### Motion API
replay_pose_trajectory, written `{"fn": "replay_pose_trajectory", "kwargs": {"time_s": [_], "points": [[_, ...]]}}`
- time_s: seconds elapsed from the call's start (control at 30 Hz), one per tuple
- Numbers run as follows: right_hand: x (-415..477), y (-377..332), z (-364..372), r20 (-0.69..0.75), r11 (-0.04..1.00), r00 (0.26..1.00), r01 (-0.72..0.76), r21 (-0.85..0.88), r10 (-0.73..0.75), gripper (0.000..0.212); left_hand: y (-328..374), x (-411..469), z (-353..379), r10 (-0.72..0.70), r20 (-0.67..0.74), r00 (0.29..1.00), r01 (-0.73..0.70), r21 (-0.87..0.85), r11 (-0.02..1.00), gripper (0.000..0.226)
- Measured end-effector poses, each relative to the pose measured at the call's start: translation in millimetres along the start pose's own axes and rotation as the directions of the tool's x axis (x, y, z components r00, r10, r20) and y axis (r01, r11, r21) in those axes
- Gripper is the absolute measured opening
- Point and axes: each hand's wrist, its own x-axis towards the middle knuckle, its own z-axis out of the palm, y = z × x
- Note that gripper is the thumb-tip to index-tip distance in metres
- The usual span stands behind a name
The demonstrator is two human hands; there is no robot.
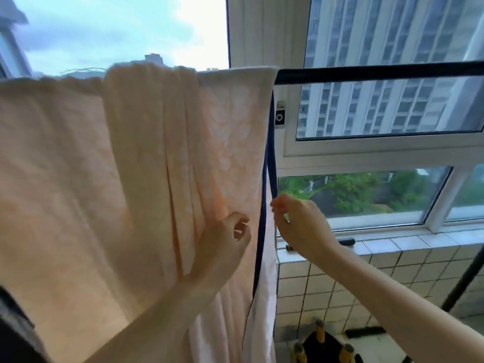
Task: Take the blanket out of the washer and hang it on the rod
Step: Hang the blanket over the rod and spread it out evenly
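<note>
Hanging: pale peach patterned fabric blanket (pixel 131 166) is draping over dark round rod (pixel 379 72).
Left hand (pixel 225 239): fingers curling against a fold, hold unclear.
Right hand (pixel 298 224): fingertips pinching blanket's navy edge, likely straightening it.

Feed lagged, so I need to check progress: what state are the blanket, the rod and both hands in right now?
blanket: draped over the rod, hanging down, bunched in folds.
rod: horizontal, right part bare.
left hand: fingers curled against the blanket; grip unclear.
right hand: pinches the blanket's dark-trimmed edge.
</note>
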Motion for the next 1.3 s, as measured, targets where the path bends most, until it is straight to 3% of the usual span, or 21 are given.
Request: {"fn": "replay_pose_trajectory", "kwargs": {"time_s": [0.17, 0.33, 0.5, 0.7, 0.9, 1.03, 1.3], "points": [[23.2, -64.3, -34.9, -0.163, 0.972, 0.962, 0.200, -0.126, -0.219, 0.017, 20.9, 20.4, -68.4, 0.164, -0.112, 0.980, -0.163, 0.018, 0.986, 0.018], [49.0, -132.9, -58.6, -0.304, 0.923, 0.872, 0.344, -0.175, -0.383, 0.013, 27.9, 44.4, -146.1, 0.402, -0.285, 0.870, -0.376, 0.145, 0.915, 0.011], [83.5, -190.5, -63.1, -0.297, 0.875, 0.823, 0.442, -0.200, -0.484, 0.017, 21.2, 69.1, -209.7, 0.503, -0.380, 0.776, -0.429, 0.268, 0.863, 0.006], [125.0, -238.1, -46.9, -0.327, 0.825, 0.759, 0.492, -0.278, -0.563, 0.021, -6.0, 98.0, -261.0, 0.559, -0.404, 0.724, -0.399, 0.415, 0.817, 0.015], [160.3, -261.1, -36.1, -0.197, 0.823, 0.830, 0.429, -0.372, -0.522, 0.039, -33.8, 132.0, -289.8, 0.566, -0.275, 0.778, -0.392, 0.492, 0.778, 0.022], [173.7, -258.5, -31.4, -0.119, 0.866, 0.883, 0.407, -0.291, -0.455, 0.038, -42.4, 143.4, -296.3, 0.591, -0.248, 0.767, -0.426, 0.493, 0.759, 0.019], [180.2, -244.1, -30.8, -0.168, 0.869, 0.858, 0.451, -0.202, -0.485, 0.023, -41.7, 155.8, -298.6, 0.563, -0.308, 0.767, -0.402, 0.453, 0.796, 0.003]]}}
